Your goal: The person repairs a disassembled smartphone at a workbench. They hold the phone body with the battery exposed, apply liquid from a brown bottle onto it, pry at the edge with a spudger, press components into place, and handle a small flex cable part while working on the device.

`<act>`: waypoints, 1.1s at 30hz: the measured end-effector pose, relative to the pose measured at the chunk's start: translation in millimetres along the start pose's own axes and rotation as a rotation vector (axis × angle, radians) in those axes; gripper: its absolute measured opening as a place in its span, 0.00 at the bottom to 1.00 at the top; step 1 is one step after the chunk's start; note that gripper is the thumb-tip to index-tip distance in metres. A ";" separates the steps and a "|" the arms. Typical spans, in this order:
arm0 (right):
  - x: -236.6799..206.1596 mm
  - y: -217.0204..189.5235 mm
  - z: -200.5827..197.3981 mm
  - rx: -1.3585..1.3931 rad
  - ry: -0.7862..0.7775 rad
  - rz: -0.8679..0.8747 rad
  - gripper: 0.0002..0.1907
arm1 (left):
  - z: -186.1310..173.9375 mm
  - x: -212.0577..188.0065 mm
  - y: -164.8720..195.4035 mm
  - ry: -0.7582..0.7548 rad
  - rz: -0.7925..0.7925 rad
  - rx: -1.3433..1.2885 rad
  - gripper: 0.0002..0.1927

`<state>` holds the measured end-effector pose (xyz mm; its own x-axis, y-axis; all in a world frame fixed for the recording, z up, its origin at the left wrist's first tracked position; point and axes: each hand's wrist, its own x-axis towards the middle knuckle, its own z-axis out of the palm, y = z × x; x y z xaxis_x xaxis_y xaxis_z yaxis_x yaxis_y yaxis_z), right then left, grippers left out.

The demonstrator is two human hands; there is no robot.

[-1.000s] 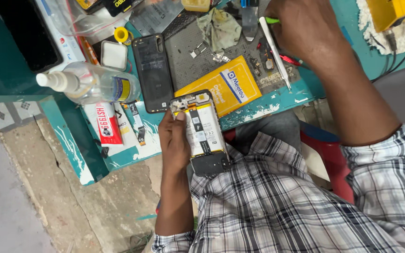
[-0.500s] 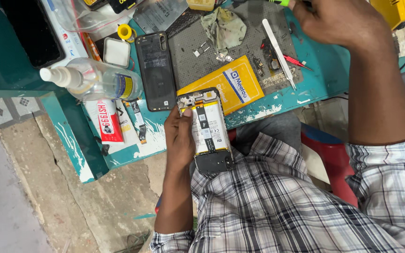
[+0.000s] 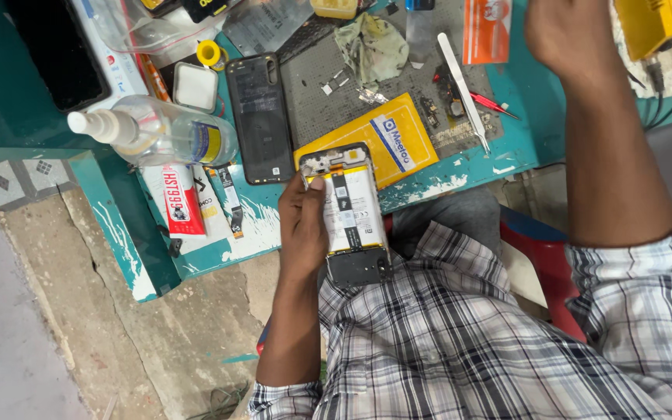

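My left hand (image 3: pixel 301 225) grips an opened phone (image 3: pixel 348 214) by its edge, thumb resting near the top. The phone's back is off, so its white battery and dark lower board show. It is held over my lap, just in front of the teal table edge (image 3: pixel 460 167). My right hand (image 3: pixel 573 35) is raised over the far right of the table, near an orange card (image 3: pixel 485 29). Only its back shows and the fingertips run out of frame, so any hold is hidden.
On the table lie a black phone back cover (image 3: pixel 260 117), a yellow flat package (image 3: pixel 383 144), a grey work mat (image 3: pixel 351 93) with small parts, white tweezers (image 3: pixel 464 89), a red-handled tool (image 3: pixel 491 103), a crumpled cloth (image 3: pixel 371 47) and a clear spray bottle (image 3: pixel 157 140). A yellow device (image 3: pixel 655 23) stands far right.
My right hand has moved right and away from the mat's middle toward the table's far right. The left hand keeps the opened phone in about the same place.
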<state>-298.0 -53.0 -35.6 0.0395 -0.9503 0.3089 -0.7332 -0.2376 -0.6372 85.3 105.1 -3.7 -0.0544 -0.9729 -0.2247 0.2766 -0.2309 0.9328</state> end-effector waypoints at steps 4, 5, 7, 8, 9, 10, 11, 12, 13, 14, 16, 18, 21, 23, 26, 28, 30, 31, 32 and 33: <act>-35.3 -89.1 -22.3 0.334 0.073 -0.014 0.07 | 8.1 -2.1 4.8 -0.023 -0.001 -0.043 0.17; -51.8 -116.9 -26.7 0.389 -0.019 -0.063 0.07 | 10.8 -3.0 7.1 -0.035 -0.003 -0.055 0.17; -79.9 -164.7 -29.9 0.418 -0.219 -0.148 0.08 | 16.2 -4.8 12.5 -0.073 0.079 -0.005 0.17; -86.5 -181.3 -27.1 0.332 -0.227 -0.173 0.09 | 18.7 -5.7 15.8 -0.092 0.113 0.019 0.17; -87.0 -190.9 -26.2 0.277 -0.236 -0.217 0.10 | 21.0 -6.4 19.3 -0.101 0.119 0.047 0.17; -89.1 -198.7 -27.5 0.224 -0.241 -0.260 0.12 | 23.1 -7.2 23.1 -0.111 0.124 0.076 0.17; -91.0 -204.5 -27.8 0.171 -0.241 -0.302 0.15 | 24.6 -7.6 27.1 -0.126 0.130 0.108 0.17; -90.8 -207.2 -27.3 0.090 -0.245 -0.266 0.14 | 26.1 -8.2 31.1 -0.127 0.139 0.154 0.17; -90.2 -208.5 -26.6 0.009 -0.247 -0.233 0.15 | 27.2 -8.8 35.1 -0.127 0.151 0.200 0.17; -89.7 -208.8 -26.0 -0.073 -0.247 -0.201 0.16 | 28.1 -9.2 38.9 -0.127 0.165 0.246 0.17; -90.8 -209.3 -22.4 -0.089 -0.234 -0.217 0.16 | 29.2 -10.6 45.5 -0.139 0.157 0.260 0.17; -93.2 -209.8 -18.3 -0.094 -0.206 -0.262 0.17 | 29.6 -11.9 50.3 -0.147 0.135 0.308 0.17; -94.2 -209.4 -15.0 -0.137 -0.168 -0.372 0.19 | 28.6 -12.9 52.8 -0.170 0.138 0.384 0.17; -92.4 -208.7 -15.6 -0.232 -0.157 -0.453 0.20 | 27.1 -12.9 51.7 -0.201 0.224 0.383 0.16; -88.3 -208.4 -20.3 -0.249 -0.170 -0.452 0.19 | 24.6 -12.8 47.5 -0.225 0.184 0.208 0.16; -87.5 -210.7 -21.2 -0.288 -0.155 -0.500 0.20 | 23.2 -13.1 43.9 -0.221 0.101 0.194 0.17; -87.3 -213.5 -22.3 -0.300 -0.167 -0.512 0.21 | 22.7 -14.2 40.6 -0.230 0.074 0.196 0.18; -87.2 -215.2 -22.4 -0.289 -0.174 -0.508 0.22 | 22.9 -15.1 39.1 -0.239 0.102 0.215 0.18; -86.4 -216.6 -22.5 -0.274 -0.180 -0.508 0.23 | 23.2 -15.6 37.6 -0.243 0.132 0.236 0.18; -85.8 -218.2 -23.0 -0.266 -0.188 -0.483 0.23 | 23.5 -16.4 36.4 -0.245 0.124 0.200 0.18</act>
<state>-157.1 85.0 93.2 0.5143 -0.7717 0.3741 -0.7464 -0.6176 -0.2479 73.7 112.4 40.5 -0.2675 -0.9620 -0.0545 0.1027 -0.0847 0.9911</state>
